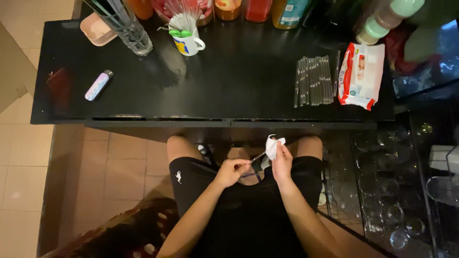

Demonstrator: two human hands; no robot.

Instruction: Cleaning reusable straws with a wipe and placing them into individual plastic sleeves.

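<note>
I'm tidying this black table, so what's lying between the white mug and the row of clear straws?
Nothing: in the head view, the black tabletop between the white mug and clear straws is bare.

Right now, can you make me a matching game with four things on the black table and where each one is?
Things:
1. lighter
2. white mug
3. clear straws
4. wipes pack

Places:
A. far right end of the table
B. left part, lying alone
C. back middle, holding straws
D. in a row beside the wipes pack

Pairs: 1-B, 2-C, 3-D, 4-A
</note>
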